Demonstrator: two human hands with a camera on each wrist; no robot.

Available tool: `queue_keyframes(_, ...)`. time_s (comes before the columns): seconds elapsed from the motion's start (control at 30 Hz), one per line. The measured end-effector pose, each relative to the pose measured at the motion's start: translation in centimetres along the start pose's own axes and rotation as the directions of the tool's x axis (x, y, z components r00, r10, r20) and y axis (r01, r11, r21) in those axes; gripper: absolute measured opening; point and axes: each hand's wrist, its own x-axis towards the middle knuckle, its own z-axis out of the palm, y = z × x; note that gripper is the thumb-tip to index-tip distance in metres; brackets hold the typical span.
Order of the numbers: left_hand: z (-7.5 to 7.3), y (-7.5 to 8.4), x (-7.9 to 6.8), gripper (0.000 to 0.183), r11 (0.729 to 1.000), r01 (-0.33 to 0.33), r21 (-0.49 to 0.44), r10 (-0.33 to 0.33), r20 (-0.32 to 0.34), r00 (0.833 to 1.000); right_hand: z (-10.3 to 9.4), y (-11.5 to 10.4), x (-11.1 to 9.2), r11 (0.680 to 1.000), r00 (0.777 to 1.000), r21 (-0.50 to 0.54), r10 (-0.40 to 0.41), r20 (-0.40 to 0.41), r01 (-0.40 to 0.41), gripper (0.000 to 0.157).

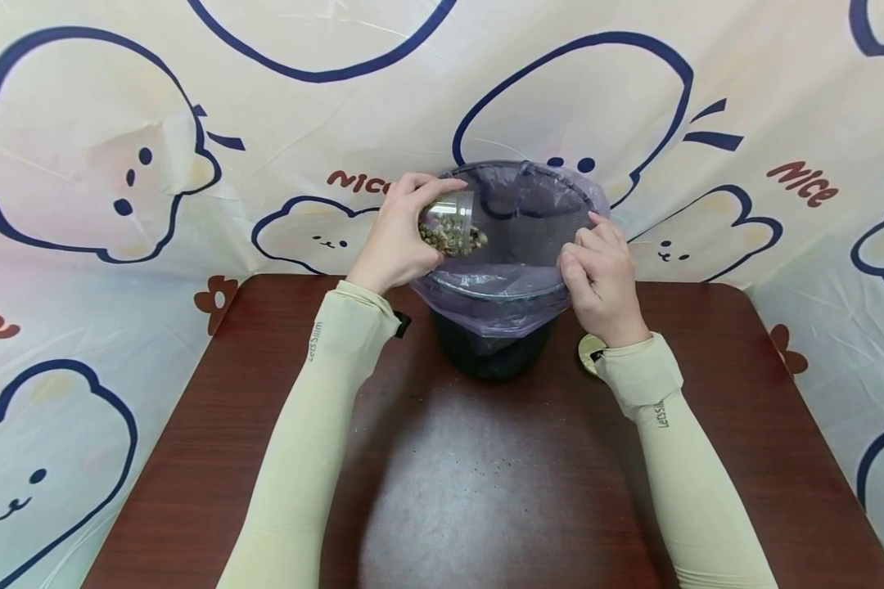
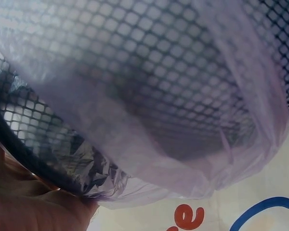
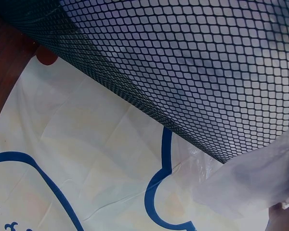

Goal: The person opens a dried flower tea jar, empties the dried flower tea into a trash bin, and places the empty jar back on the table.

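Note:
My left hand grips a clear jar, tipped on its side over the mouth of a dark mesh waste bin. Small green-brown dried buds lie along the jar's lower side, some at its opening. A thin purple bin bag lines the bin and folds over its rim. At the rim's right side, my right hand holds the edge with curled fingers. In the left wrist view the mesh and bag fill most of the picture; the jar is out of sight there.
A gold round lid lies on the brown table right of the bin, partly behind the right wrist. Tiny crumbs are scattered on the tabletop. A cartoon-printed cloth hangs close behind the bin and along both sides.

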Motion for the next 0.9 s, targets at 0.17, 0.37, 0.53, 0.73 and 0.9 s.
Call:
queue_keyframes(0.17,-0.05,0.03,-0.01,0.09,1.0,0.007,0.007,-0.007,0.008,1.0,-0.02,0.0,-0.05,1.0,1.0,0.002,0.004,0.003,-0.004,0.039)
queue_keyframes(0.37,-0.05,0.0,0.01,0.091,1.0,0.006,0.011,-0.006,0.011,1.0,-0.03,0.05,-0.05,1.0,1.0,-0.003,0.004,0.004,-0.004,0.039)
queue_keyframes(0.53,-0.08,-0.01,0.05,0.09,1.0,0.007,0.007,-0.007,0.01,1.0,-0.08,0.01,0.01,1.0,1.0,-0.003,0.008,0.009,-0.008,0.04)
queue_keyframes(0.73,0.0,-0.04,0.07,0.09,1.0,-0.002,0.003,0.002,0.005,1.0,-0.13,-0.04,-0.07,1.0,1.0,-0.006,0.02,0.008,-0.02,0.04)
queue_keyframes(0.9,-0.01,-0.06,0.03,0.09,1.0,0.002,0.007,-0.002,0.008,1.0,-0.06,-0.03,-0.03,1.0,1.0,-0.002,0.009,0.008,-0.009,0.04)
